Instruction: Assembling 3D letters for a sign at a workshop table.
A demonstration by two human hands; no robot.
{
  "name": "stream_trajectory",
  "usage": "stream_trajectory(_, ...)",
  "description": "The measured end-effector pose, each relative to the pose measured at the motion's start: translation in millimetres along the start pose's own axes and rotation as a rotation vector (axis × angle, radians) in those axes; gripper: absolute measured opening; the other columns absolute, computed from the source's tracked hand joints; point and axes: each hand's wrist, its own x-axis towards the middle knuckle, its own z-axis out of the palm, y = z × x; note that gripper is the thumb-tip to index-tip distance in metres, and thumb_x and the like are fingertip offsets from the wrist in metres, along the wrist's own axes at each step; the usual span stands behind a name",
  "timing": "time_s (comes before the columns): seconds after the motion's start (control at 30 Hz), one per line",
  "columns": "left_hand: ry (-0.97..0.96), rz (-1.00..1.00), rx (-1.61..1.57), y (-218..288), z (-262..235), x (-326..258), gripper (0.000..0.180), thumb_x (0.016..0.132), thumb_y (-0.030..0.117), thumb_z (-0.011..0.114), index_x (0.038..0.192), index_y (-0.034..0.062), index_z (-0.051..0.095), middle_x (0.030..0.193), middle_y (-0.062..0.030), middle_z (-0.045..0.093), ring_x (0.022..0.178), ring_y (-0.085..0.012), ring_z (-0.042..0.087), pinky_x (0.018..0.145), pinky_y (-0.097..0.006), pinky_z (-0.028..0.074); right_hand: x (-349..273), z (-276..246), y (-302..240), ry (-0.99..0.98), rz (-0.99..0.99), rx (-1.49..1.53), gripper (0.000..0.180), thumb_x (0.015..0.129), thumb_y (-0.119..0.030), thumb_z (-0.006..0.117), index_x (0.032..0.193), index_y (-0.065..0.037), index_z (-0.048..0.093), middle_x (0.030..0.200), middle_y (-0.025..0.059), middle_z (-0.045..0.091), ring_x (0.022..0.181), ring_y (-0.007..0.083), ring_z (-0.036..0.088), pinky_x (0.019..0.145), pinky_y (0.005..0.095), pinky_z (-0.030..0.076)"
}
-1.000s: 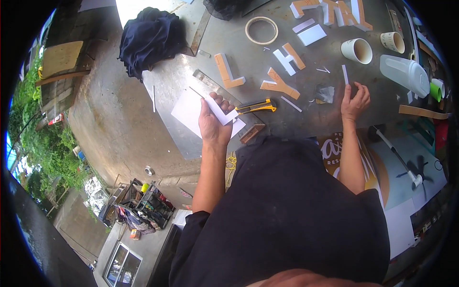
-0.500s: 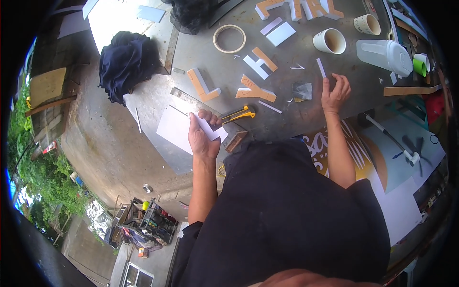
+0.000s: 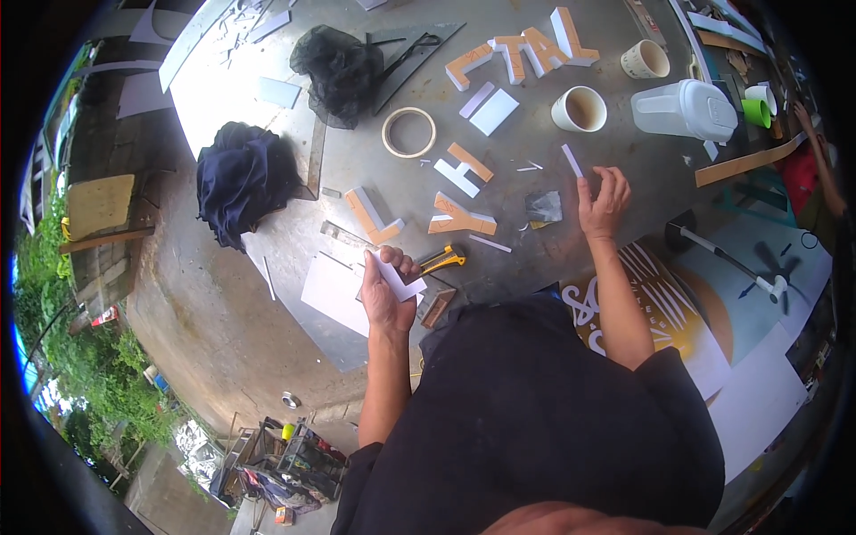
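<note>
My left hand [image 3: 385, 299] is closed around a white L-shaped flat piece [image 3: 408, 287]. Beneath it lies a white sheet [image 3: 330, 285], and just past the fingers a yellow utility knife [image 3: 446, 259]. Farther right, my right hand [image 3: 605, 207] has a narrow white strip [image 3: 572, 160] at its thumb tip. It looks pinched there, though the opposing finger is hidden; the other fingers are bent and apart. Between the hands are a Y-shaped letter [image 3: 464, 223], a loose white strip [image 3: 490, 243] and a small grey packet [image 3: 544, 207]. An L-shaped letter [image 3: 373, 218] stands beyond my left hand.
A tape roll [image 3: 388, 134], two paper cups [image 3: 565, 114] and a translucent bottle [image 3: 660, 111] stand farther back, near more block letters [image 3: 526, 58]. Dark cloth [image 3: 245, 178] and black mesh [image 3: 334, 76] lie left. Printed sheets [image 3: 704, 330] are at right. Another person's arm [image 3: 818, 152] shows at the right edge.
The view has tilted, so the table sits lower in the picture and more of its far side shows. The L-shaped piece has turned slightly in my left hand. The right hand keeps its pose.
</note>
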Motion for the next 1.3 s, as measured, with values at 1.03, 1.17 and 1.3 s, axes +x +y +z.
stream_trajectory(1.03, 0.166, 0.056, 0.233, 4, -21, -1, 0.045, 0.107, 0.046, 0.035, 0.082, 0.0115, 0.047, 0.073, -0.0005, 0.041, 0.059, -0.0136, 0.038, 0.059, -0.028, 0.034, 1, -4, 0, 0.0, 0.018, 0.036, 0.041, 0.09, -0.044, 0.065, 0.112, -0.009, 0.062, 0.12, 0.0105, 0.055, 0.117, 0.0329, 0.048, 0.101, 0.0475, 0.036)
stream_trajectory(1.17, 0.23, 0.129, 0.098, 20, -50, -2, 0.048, 0.103, 0.054, 0.044, 0.081, 0.0115, 0.046, 0.072, -0.0013, 0.041, 0.059, -0.0138, 0.037, 0.056, -0.026, 0.034, 2, -5, -1, 0.002, 0.019, 0.044, 0.042, 0.09, -0.044, 0.065, 0.113, -0.009, 0.062, 0.12, 0.0104, 0.054, 0.117, 0.033, 0.048, 0.101, 0.0474, 0.036)
stream_trajectory(1.3, 0.429, 0.03, 0.075, 36, -82, -6, 0.046, 0.096, 0.057, 0.056, 0.08, 0.0144, 0.048, 0.067, 0.003, 0.04, 0.052, -0.0098, 0.035, 0.052, -0.024, 0.032, 0, -6, 0, 0.015, 0.019, 0.05, 0.041, 0.09, -0.044, 0.065, 0.112, -0.009, 0.062, 0.119, 0.0105, 0.054, 0.116, 0.0333, 0.048, 0.101, 0.0473, 0.036)
